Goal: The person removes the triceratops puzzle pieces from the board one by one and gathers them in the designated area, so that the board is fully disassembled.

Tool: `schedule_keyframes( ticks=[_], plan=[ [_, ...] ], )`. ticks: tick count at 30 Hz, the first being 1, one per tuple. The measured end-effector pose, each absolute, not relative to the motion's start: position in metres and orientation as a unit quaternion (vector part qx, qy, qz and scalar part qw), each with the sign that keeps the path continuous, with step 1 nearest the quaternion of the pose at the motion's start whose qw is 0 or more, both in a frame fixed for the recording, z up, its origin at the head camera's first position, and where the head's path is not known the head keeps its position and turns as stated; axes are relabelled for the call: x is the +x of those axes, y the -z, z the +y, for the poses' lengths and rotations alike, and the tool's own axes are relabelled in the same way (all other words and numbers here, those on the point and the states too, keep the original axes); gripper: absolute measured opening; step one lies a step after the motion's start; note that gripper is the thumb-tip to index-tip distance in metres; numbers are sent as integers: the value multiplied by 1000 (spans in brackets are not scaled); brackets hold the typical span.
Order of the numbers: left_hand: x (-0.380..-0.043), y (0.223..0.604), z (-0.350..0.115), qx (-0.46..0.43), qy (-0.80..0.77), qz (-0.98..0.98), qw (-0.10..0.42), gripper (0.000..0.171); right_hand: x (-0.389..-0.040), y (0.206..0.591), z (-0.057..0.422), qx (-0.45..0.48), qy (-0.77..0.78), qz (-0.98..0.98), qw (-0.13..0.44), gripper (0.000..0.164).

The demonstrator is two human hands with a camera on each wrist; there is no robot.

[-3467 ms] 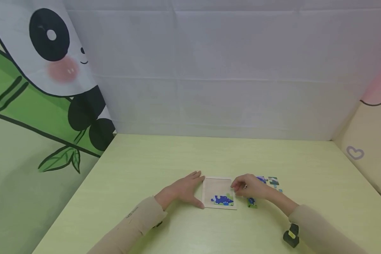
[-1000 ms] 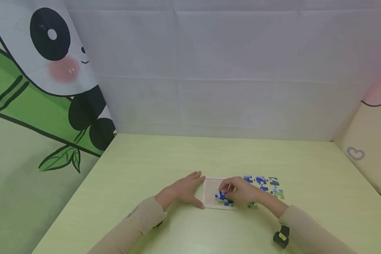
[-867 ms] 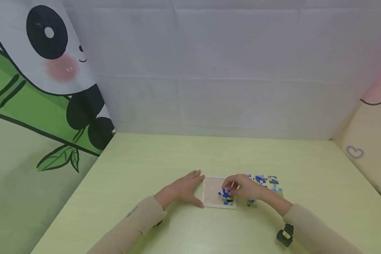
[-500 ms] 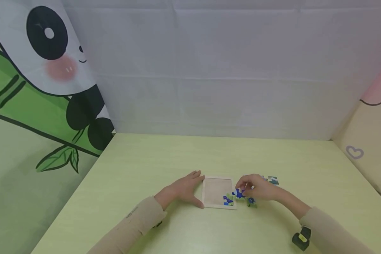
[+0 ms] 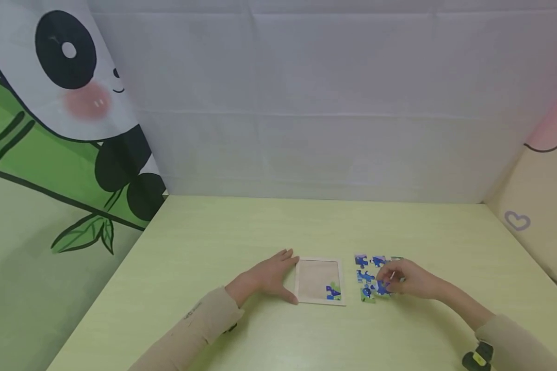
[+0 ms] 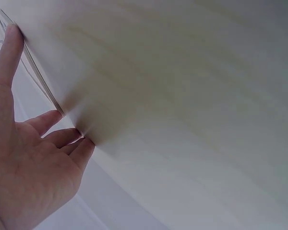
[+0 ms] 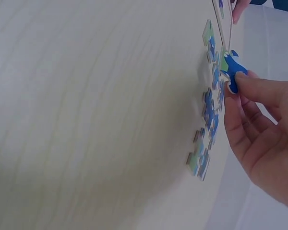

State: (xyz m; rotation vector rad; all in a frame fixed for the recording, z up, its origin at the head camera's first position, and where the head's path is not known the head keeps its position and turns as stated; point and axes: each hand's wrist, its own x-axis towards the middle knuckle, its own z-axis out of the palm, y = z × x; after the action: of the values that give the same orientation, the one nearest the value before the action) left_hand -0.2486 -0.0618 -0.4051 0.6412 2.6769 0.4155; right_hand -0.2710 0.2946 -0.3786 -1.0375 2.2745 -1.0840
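My left hand (image 5: 266, 275) lies at the left side of a shallow wooden puzzle tray (image 5: 313, 275), thumb and fingers spread and touching its edge. In the left wrist view the fingertips meet the tray's thin edge (image 6: 41, 79). Some joined blue and green jigsaw pieces (image 5: 333, 291) fill the tray's lower right corner. To the right, my right hand (image 5: 410, 278) pinches a blue jigsaw piece (image 7: 234, 69) between thumb and fingers, above the loose pieces. That hand covers part of the loose group in the head view.
Several loose jigsaw pieces lie right of the tray, among them a blue one (image 5: 365, 276) and a green and blue one (image 5: 367, 294). A pale wooden table (image 5: 241, 226) carries everything; a white cloth wall (image 5: 325, 103) stands behind it.
The right hand has lifted a blue jigsaw piece out of the tray and carried it right, over the loose pieces. The left hand has stayed at the tray's edge.
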Motion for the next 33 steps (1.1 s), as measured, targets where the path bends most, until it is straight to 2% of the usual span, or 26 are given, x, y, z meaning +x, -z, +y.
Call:
schedule_keyframes(
  ticks=[12,33],
  plan=[
    [-247,403,-64,225,-166,943,181,102,-264,389,307,-307,399,831,238,22],
    [-247,400,-65,225,-163,943,181,103,-263,395,309,-313,376,849,200,17]
  ],
)
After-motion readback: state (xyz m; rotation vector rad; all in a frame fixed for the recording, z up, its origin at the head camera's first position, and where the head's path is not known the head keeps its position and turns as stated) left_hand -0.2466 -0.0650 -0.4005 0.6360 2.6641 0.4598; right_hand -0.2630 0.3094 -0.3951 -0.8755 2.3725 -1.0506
